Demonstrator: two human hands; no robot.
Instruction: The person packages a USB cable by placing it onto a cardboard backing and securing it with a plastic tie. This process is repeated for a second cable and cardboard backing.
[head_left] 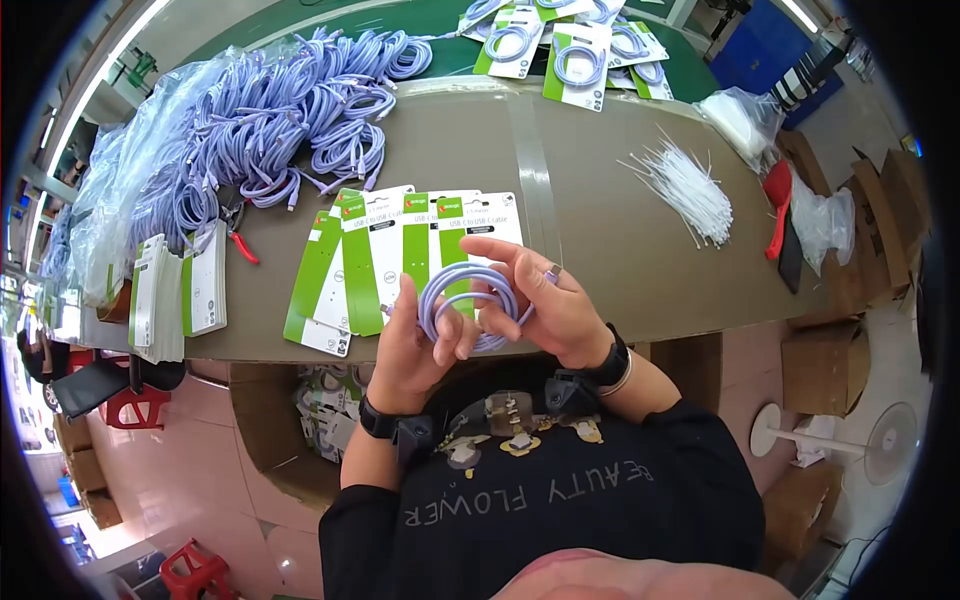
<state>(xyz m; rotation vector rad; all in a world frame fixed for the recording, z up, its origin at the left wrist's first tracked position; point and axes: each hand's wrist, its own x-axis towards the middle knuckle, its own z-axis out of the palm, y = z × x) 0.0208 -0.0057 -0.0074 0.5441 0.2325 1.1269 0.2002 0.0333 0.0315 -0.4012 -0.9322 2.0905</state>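
A coiled lilac USB cable (467, 273) is held up between my two hands, above the table's front edge. My left hand (415, 335) grips the coil's left side, with its fingers curled through the loop. On the right side my right hand (545, 305) has its fingers wrapped about the coil, the index finger stretched over the top. Just behind the hands lie several overlapping green-and-white cable cards (385, 245), flat on the table. Part of the coil is hidden by my fingers.
A big heap of lilac cables (260, 120) covers the back left. Card stacks (205, 280) and red-handled pliers (243, 248) lie at left. White zip ties (685, 195) and a red-handled tool (778, 205) are at right. Carded cables (580, 65) lie at the back.
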